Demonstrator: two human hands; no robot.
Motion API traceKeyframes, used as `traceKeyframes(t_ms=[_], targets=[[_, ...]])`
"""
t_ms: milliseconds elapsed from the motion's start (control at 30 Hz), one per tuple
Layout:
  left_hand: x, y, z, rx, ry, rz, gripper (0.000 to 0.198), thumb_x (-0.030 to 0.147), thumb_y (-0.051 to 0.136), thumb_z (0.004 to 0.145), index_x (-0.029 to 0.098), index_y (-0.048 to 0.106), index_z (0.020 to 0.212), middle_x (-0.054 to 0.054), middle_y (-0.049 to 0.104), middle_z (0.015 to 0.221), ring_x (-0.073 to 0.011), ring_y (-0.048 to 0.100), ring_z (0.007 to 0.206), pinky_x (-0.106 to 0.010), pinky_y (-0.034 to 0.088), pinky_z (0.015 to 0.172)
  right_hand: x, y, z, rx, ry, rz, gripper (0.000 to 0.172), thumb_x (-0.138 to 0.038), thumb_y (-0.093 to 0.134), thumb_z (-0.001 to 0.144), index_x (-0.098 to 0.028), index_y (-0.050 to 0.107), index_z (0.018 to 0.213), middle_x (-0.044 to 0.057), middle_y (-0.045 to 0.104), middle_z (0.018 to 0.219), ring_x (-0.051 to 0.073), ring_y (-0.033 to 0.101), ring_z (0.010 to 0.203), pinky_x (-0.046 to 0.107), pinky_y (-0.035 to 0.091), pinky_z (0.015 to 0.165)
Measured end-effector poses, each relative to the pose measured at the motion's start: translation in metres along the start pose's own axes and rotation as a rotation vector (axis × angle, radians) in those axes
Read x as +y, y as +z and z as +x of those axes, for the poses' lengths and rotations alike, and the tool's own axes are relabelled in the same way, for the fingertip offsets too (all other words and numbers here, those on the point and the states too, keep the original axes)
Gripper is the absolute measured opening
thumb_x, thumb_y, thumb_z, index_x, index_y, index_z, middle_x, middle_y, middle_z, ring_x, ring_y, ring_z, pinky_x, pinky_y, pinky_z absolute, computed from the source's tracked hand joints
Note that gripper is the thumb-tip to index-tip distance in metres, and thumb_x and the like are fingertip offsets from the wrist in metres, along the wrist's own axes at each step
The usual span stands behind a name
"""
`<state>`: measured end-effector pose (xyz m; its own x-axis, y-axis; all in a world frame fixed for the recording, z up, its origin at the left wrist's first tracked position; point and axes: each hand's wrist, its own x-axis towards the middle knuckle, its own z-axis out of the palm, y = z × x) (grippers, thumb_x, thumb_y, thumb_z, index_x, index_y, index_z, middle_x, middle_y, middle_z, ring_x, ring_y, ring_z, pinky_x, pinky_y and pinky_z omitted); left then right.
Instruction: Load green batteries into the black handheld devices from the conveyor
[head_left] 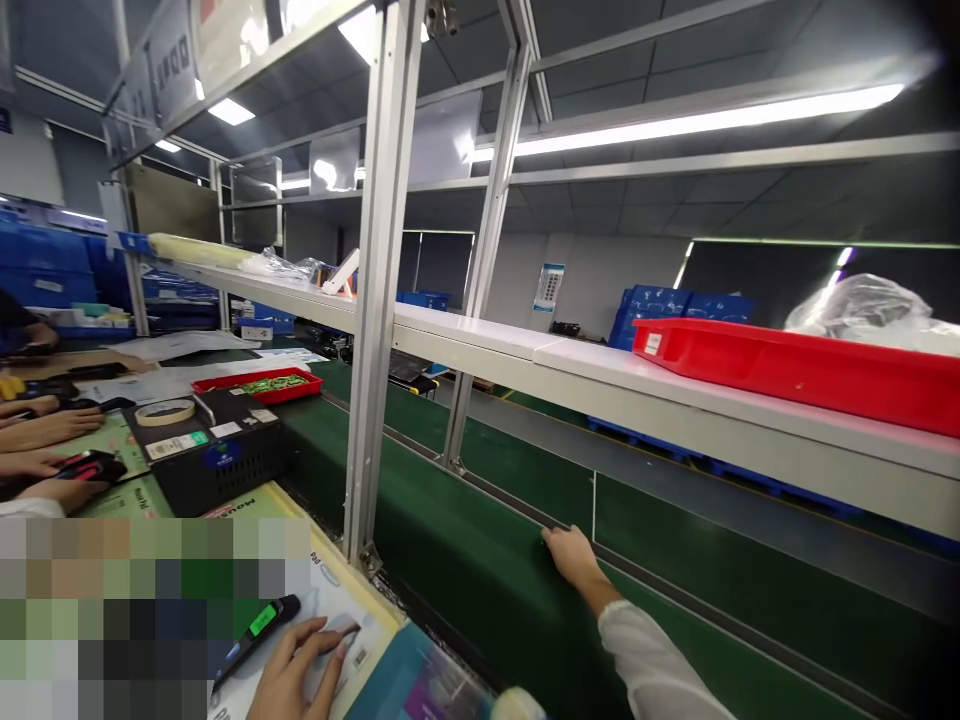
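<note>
On one green belt (480, 570) the right hand (572, 556) rests unclenched, the left hand (294, 675) flat on one sheet (339, 600)

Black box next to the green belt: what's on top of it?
On the black rectangular box lies a flat beige tape roll, beside white and green stickers. The closed lid hides whatever is inside.

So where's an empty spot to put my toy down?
The green belt is bare between the metal post and the right hand. The white shelf is bare from that post to the big red tray. The left bench is crowded: black box, tape roll, other people's hands.
</note>
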<state>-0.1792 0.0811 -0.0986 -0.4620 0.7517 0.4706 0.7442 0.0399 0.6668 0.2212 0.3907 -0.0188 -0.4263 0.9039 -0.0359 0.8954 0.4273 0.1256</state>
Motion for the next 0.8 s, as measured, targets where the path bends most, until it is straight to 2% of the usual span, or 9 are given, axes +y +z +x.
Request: traceKeyframes(t_ms=[100, 200, 300, 367, 467, 567, 633, 733, 800], targets=[[0.009, -0.005, 0.001, -0.002, -0.007, -0.022, 0.043, 0.065, 0.055, 0.089, 0.03, 0.08, 0.095, -0.011, 0.068, 0.117, -0.0304, 0.069, 0.11, -0.042, 0.063, 0.09, -0.006, -0.015, -0.011, -0.002, 0.037, 0.059, 0.033, -0.044, 0.065, 0.103, -0.016, 0.065, 0.12, 0.007, 0.067, 0.115, 0.023, 0.066, 0.102, 0.046, 0.055, 0.095], [0.017, -0.011, 0.002, 0.043, -0.016, -0.023, 0.047, 0.067, 0.054, 0.089, 0.028, 0.08, 0.094, -0.012, 0.067, 0.118, -0.0318, 0.068, 0.112, -0.043, 0.062, 0.088, -0.022, -0.032, -0.043, 0.031, 0.056, 0.178, 0.023, -0.036, 0.057, 0.106, -0.015, 0.063, 0.115, 0.006, 0.068, 0.102, 0.02, 0.066, 0.09, 0.038, 0.053, 0.086], [0.019, -0.011, 0.003, 0.056, -0.003, -0.02, 0.048, 0.066, 0.054, 0.09, 0.026, 0.079, 0.093, -0.013, 0.066, 0.118, -0.032, 0.066, 0.113, -0.044, 0.061, 0.088, -0.043, -0.045, -0.109, 0.063, -0.034, 0.323, 0.014, -0.024, 0.047, 0.106, -0.018, 0.061, 0.106, 0.001, 0.067, 0.081, 0.016, 0.064, 0.076, 0.028, 0.047, 0.075], [0.019, -0.009, 0.004, 0.055, 0.021, -0.024, 0.048, 0.066, 0.055, 0.09, 0.025, 0.078, 0.094, -0.013, 0.066, 0.117, -0.0319, 0.066, 0.113, -0.045, 0.06, 0.091, -0.056, -0.052, -0.165, 0.058, -0.121, 0.429, 0.013, -0.028, 0.049, 0.105, -0.021, 0.06, 0.1, -0.003, 0.063, 0.072, 0.015, 0.062, 0.069, 0.025, 0.044, 0.069], [0.022, -0.007, 0.003, 0.042, 0.078, -0.06, 0.045, 0.062, 0.056, 0.091, 0.023, 0.078, 0.095, -0.012, 0.068, 0.113, -0.0296, 0.067, 0.11, -0.044, 0.057, 0.095, -0.071, -0.064, -0.246, 0.006, -0.223, 0.623, 0.017, -0.037, 0.055, 0.103, -0.023, 0.062, 0.096, -0.004, 0.062, 0.069, 0.015, 0.06, 0.067, 0.025, 0.042, 0.066], [0.035, -0.011, 0.0, 0.04, 0.151, -0.12, 0.036, 0.053, 0.057, 0.094, 0.023, 0.076, 0.097, -0.009, 0.071, 0.108, -0.025, 0.068, 0.105, -0.039, 0.056, 0.094, -0.079, -0.073, -0.299, -0.014, -0.209, 0.748, 0.021, -0.035, 0.05, 0.105, -0.024, 0.068, 0.11, 0.001, 0.07, 0.087, 0.017, 0.064, 0.075, 0.026, 0.045, 0.067], [0.046, -0.015, -0.002, 0.076, 0.192, -0.125, 0.031, 0.047, 0.057, 0.096, 0.022, 0.074, 0.095, -0.007, 0.072, 0.104, -0.0228, 0.068, 0.1, -0.036, 0.055, 0.091, -0.084, -0.075, -0.318, 0.031, -0.189, 0.743, 0.027, -0.034, 0.049, 0.106, -0.026, 0.067, 0.124, 0.004, 0.071, 0.109, 0.02, 0.067, 0.092, 0.029, 0.051, 0.078], [0.061, -0.021, -0.004, 0.108, 0.231, -0.106, 0.028, 0.043, 0.057, 0.096, 0.021, 0.073, 0.092, -0.006, 0.073, 0.098, -0.0213, 0.068, 0.093, -0.035, 0.055, 0.087, -0.096, -0.071, -0.325, 0.09, -0.262, 0.625, 0.037, -0.034, 0.054, 0.105, -0.025, 0.06, 0.141, 0.008, 0.062, 0.137, 0.026, 0.059, 0.123, 0.038, 0.048, 0.105], [0.065, -0.022, -0.005, 0.093, 0.235, -0.104, 0.028, 0.044, 0.057, 0.096, 0.02, 0.073, 0.092, -0.006, 0.073, 0.096, -0.0211, 0.067, 0.09, -0.035, 0.055, 0.086, -0.108, -0.067, -0.32, 0.105, -0.325, 0.503, 0.042, -0.031, 0.054, 0.106, -0.022, 0.056, 0.147, 0.012, 0.058, 0.142, 0.028, 0.055, 0.129, 0.042, 0.046, 0.11]])
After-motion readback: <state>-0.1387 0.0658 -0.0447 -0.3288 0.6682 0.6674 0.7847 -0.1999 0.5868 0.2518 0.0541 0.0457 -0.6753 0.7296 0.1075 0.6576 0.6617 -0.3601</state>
